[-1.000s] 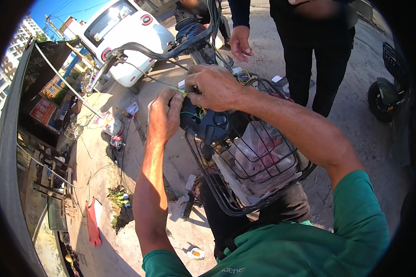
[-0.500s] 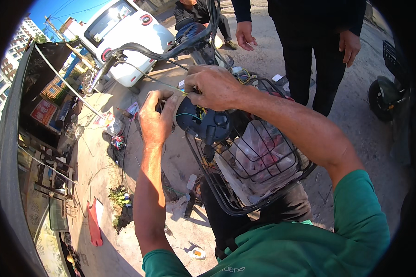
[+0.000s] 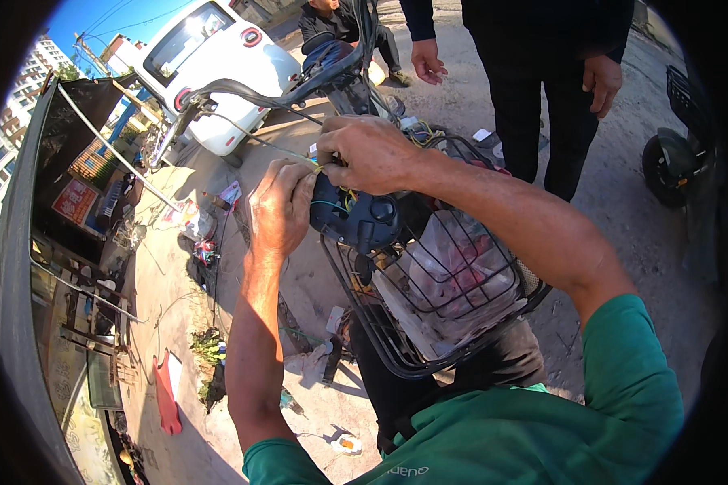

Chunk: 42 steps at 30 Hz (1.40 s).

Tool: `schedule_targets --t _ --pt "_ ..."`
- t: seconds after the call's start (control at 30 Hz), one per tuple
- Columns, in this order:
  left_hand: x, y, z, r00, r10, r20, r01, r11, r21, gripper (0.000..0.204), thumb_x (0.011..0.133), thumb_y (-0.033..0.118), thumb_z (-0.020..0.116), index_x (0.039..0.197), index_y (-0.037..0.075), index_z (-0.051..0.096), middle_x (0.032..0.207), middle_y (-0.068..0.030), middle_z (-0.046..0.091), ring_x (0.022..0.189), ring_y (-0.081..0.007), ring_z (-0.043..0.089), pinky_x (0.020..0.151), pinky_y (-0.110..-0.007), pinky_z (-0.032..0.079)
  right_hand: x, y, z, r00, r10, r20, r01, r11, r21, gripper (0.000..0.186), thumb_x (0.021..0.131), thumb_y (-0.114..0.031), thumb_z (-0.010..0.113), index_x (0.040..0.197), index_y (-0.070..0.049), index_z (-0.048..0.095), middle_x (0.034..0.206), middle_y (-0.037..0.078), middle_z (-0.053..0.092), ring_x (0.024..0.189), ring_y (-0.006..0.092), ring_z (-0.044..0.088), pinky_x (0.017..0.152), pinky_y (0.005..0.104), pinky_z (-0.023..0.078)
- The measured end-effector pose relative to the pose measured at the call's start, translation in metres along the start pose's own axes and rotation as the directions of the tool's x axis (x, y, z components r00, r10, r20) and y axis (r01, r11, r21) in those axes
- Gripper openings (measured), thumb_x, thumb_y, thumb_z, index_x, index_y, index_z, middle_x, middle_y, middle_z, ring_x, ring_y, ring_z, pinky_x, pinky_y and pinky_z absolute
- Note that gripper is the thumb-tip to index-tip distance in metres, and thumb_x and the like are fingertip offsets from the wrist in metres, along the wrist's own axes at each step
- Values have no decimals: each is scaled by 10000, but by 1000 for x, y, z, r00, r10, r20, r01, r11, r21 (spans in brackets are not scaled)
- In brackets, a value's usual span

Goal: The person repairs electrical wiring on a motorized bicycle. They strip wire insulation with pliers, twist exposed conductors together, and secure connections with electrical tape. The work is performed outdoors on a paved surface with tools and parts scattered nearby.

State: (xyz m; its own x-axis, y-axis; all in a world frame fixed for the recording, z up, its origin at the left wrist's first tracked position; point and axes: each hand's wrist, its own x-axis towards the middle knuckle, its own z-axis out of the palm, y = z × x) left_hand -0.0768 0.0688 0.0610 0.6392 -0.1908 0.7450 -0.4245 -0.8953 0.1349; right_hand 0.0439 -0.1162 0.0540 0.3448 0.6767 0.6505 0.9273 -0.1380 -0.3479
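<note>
Above a dark blue plastic housing (image 3: 362,229) at the front of a scooter or bike, both my hands work close together. The thumb and fingers of my right hand (image 3: 370,153) are pinched on a thin yellow wire (image 3: 320,168). My left hand (image 3: 278,208) meets it from the left, its fingertips closed at the same wire; the exact grip is partly hidden. More yellow wires (image 3: 349,194) and a teal wire (image 3: 328,203) come out of the housing. The dark handlebar (image 3: 255,89) with its cables lies just beyond my hands.
A black wire basket (image 3: 416,369) holding a clear plastic bag (image 3: 449,263) is right in front of my body. A standing person (image 3: 554,89) is at the right, a seated person (image 3: 336,24) farther back. A white vehicle (image 3: 218,89) stands behind; a red cloth-like piece (image 3: 167,396) lies left.
My left hand has moved up and inward, its fingers closing at the yellow wire against my right fingertips. My right hand keeps its pinch and has hardly moved.
</note>
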Motion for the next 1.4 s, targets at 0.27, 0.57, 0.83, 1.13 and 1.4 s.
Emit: schedule_targets --t 0.27,0.57,0.83,1.13,1.4 --pt "5 9 4 959 -270 84 274 960 -48 276 1001 226 598 947 -23 706 760 -151 690 724 -275 681 710 -386 531 0 -2 -1 1000 2 7 -2 1000 3 169 858 -169 732 956 -33 747 1037 130 661 981 346 687 878 500 547" --pt "8 1 0 847 -527 64 528 821 -219 359 1016 324 634 891 -3 713 647 -20 595 591 -88 524 557 -288 417 0 2 4 999 29 -18 -28 999 16 130 814 -196 764 865 -83 722 1031 121 671 1024 365 686 891 497 530" --pt "4 -2 -1 1000 -14 -19 14 1000 -18 197 879 -2 761 1069 37 732 1031 -80 714 852 -199 685 739 -316 547 -1 4 3 999 14 -35 -13 1000 13 142 818 -208 760 894 -90 737 1024 117 679 1015 363 692 894 490 532" --pt "1 5 4 994 -105 -9 104 994 -44 92 933 39 712 1014 -5 719 927 -135 703 835 -266 700 764 -354 549 -2 5 3 999 5 -42 -4 1000 23 143 824 -221 750 893 -96 738 1025 112 684 1008 361 692 883 480 534" --pt "2 7 6 975 -221 29 222 975 -20 224 988 181 655 988 -36 714 838 -168 708 752 -253 678 733 -370 537 -3 1 6 999 -6 -38 6 1000 10 199 845 -206 752 952 -39 745 1040 128 683 995 350 694 873 475 545"
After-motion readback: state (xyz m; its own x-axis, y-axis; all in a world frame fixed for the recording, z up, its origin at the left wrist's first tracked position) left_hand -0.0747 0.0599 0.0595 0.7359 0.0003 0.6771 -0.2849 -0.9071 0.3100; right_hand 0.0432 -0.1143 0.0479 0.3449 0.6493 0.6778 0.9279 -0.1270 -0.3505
